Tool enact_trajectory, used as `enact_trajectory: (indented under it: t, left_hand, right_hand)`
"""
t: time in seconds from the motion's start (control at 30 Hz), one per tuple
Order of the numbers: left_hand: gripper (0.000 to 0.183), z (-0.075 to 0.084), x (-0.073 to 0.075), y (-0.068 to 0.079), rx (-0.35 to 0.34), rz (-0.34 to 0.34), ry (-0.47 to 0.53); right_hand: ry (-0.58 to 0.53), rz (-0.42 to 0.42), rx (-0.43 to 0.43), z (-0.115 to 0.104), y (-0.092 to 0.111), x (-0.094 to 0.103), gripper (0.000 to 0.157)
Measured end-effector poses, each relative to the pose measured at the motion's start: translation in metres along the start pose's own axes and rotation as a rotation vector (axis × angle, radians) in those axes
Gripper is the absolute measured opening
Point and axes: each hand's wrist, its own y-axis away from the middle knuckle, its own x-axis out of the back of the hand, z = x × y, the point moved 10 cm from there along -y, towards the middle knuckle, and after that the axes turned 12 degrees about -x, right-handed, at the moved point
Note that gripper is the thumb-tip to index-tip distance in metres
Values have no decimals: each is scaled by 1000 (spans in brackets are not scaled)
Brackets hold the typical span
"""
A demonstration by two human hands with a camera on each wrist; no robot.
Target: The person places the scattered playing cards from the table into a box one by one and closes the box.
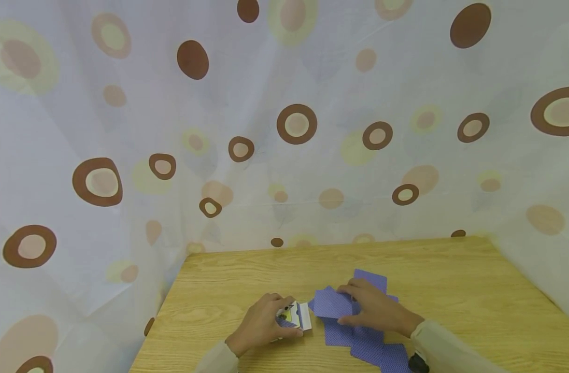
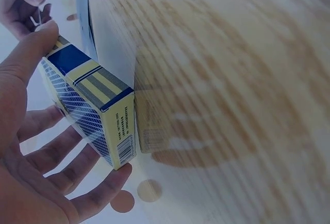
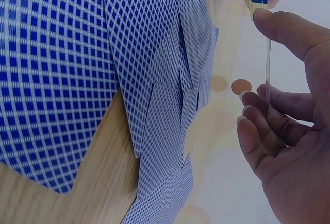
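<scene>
My left hand [image 1: 262,320] grips a playing-card box [image 1: 290,317] by its edges near the middle of the table. The box's white end flap stands out toward the right. In the left wrist view, the same box [image 2: 87,98] shows a blue-patterned face and a barcode end, with the thumb on one edge and the fingers on the opposite one. My right hand [image 1: 375,308] pinches a blue-backed playing card [image 1: 332,304] between thumb and fingers, just right of the box. Edge-on, the held card [image 3: 268,69] looks thin. Several loose cards [image 1: 368,342] overlap beneath this hand.
The wooden table [image 1: 247,269] carries the spread of cards toward its front. A white curtain [image 1: 322,166] with brown and pastel spots hangs behind and along both sides. One card [image 1: 372,280] lies at the far end of the spread.
</scene>
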Motion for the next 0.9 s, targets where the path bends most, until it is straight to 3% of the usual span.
enact_trajectory:
  t: [0.33,0.9]
  left_hand:
    - [81,2,2,0,-7,12,12]
    - [82,2,1,-1,-21,16,26]
  right_hand:
    - [5,-3,35,-14,-3,-2,71]
    - [13,-30,5,-24,-5,-10,73]
